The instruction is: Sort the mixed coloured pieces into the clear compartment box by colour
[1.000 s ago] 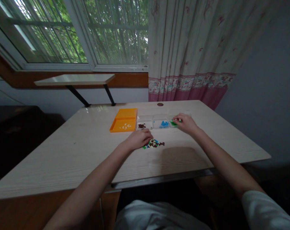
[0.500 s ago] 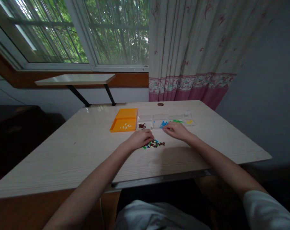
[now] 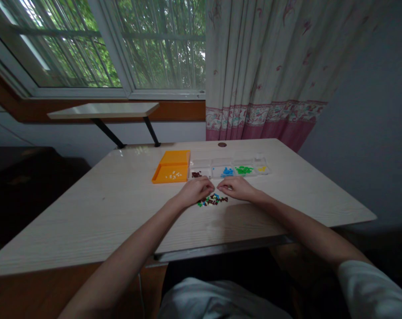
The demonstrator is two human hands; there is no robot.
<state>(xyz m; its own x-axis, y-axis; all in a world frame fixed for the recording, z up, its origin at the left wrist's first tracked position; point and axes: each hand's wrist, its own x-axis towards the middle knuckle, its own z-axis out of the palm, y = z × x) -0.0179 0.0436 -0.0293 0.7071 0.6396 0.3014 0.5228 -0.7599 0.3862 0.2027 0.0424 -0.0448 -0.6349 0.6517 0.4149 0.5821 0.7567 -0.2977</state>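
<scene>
A loose heap of tiny pieces (image 3: 217, 200), brown, green, blue and pale, lay mixed on the table (image 3: 127, 208) as I watched. Just beyond it an orange box (image 3: 175, 157) lay open, white pieces (image 3: 174, 175) scattered inside; beside that ran clear boxes (image 3: 205, 173), holding brown pieces (image 3: 196, 174), then blue pieces (image 3: 228, 172), green pieces (image 3: 243, 170) and, farthest along, a few yellow pieces (image 3: 262, 169)

Wood-grained counter (image 3: 114, 221), smooth orange plastic case (image 3: 176, 157), clear shiny plastic trays (image 3: 218, 172), plastic-looking pieces (image 3: 214, 200), cloth curtain (image 3: 250, 53), glossy shelf (image 3: 114, 110)
</scene>
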